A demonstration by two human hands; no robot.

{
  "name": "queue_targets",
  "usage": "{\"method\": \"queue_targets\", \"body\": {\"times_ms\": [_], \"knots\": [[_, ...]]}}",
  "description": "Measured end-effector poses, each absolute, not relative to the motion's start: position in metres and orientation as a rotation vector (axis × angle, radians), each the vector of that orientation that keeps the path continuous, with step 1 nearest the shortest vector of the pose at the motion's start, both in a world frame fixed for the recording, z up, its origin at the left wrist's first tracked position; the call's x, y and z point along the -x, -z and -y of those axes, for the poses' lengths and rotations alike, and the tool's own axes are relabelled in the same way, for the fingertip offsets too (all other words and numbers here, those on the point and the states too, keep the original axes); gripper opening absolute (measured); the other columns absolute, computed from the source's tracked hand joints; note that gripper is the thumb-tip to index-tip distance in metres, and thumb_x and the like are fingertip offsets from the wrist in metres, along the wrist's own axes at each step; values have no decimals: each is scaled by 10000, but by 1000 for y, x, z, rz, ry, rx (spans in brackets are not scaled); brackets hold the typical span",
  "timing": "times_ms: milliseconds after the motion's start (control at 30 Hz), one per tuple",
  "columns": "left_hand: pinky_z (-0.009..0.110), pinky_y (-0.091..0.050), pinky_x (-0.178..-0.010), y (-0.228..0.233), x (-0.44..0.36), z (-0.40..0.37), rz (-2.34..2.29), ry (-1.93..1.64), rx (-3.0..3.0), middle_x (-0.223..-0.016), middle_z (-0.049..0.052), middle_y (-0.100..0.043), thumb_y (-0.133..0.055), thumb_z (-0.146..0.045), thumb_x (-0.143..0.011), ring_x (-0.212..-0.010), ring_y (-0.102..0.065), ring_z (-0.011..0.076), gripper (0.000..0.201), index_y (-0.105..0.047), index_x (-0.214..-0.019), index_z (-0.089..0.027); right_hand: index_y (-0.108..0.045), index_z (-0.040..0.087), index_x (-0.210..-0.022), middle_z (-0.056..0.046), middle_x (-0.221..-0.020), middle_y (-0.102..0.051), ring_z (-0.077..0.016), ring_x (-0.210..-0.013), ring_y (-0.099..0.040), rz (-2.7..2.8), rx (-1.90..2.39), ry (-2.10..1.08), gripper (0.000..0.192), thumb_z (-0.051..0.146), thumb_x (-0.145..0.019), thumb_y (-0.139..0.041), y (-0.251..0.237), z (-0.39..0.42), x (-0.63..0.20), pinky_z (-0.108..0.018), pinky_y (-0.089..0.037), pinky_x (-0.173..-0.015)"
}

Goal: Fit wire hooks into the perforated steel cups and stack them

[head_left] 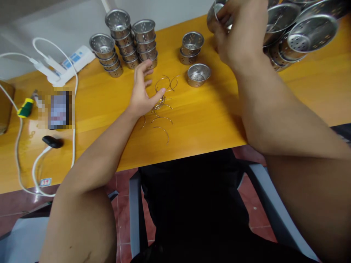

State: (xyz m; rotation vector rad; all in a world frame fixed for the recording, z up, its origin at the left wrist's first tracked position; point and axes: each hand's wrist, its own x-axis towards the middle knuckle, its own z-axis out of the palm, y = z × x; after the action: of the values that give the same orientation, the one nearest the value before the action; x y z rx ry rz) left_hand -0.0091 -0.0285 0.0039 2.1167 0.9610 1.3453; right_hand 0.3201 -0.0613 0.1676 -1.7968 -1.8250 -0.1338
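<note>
My left hand (144,87) hovers over the wooden table with its fingers apart and nothing in it. Beside its thumb lies a loose pile of thin curved wires (160,102). At the upper right, my right hand (238,33) has its thumb and fingers closed on the rim of a perforated metal cup (213,16), which it partly hides. A single short metal strainer cup (199,75) stands upright between the hands. Just behind it is a small stack of perforated cups (192,47).
Tall stacks of perforated cups (117,27) stand at the back left. More nested cups (312,34) lean at the far right. A white power strip (74,64) with cables, a phone (59,109), a green-yellow screwdriver (26,107) and a black object (52,141) lie at left.
</note>
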Motion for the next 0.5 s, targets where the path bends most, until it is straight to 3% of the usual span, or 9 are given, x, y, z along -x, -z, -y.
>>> {"method": "queue_targets", "body": {"times_ms": [133, 267, 500], "knots": [[655, -664, -1277, -8, 11, 32, -948, -1312, -2172, -1926, 117, -510, -981, -795, -962, -1657, -635, 452, 953, -534, -1743, -480, -931, 85, -1493, -272, -1650, -747, -344, -1510, -768, 1807, 1749, 139, 268, 252, -1305, -841, -152, 49, -322, -395, -556, -1239], [650, -667, -1265, -11, 11, 34, -944, -1310, -2171, -1946, 108, -492, -967, -775, -984, -1644, -632, 447, 888, -562, -1717, -479, -923, 87, -1523, -279, -1636, -756, -355, -1514, -774, 1863, 1840, 125, 273, 206, -1302, -817, -143, 41, -324, -396, -571, -1248], [670, -639, -1300, -13, 8, 36, -943, -1287, -2168, -1922, 136, -504, -969, -834, -961, -1653, -643, 473, 880, -611, -1665, -445, -960, 50, -1432, -238, -1387, -907, -390, -1374, -888, 1872, 1934, 93, 224, 157, -1267, -852, -142, 40, -328, -391, -668, -1163]]}}
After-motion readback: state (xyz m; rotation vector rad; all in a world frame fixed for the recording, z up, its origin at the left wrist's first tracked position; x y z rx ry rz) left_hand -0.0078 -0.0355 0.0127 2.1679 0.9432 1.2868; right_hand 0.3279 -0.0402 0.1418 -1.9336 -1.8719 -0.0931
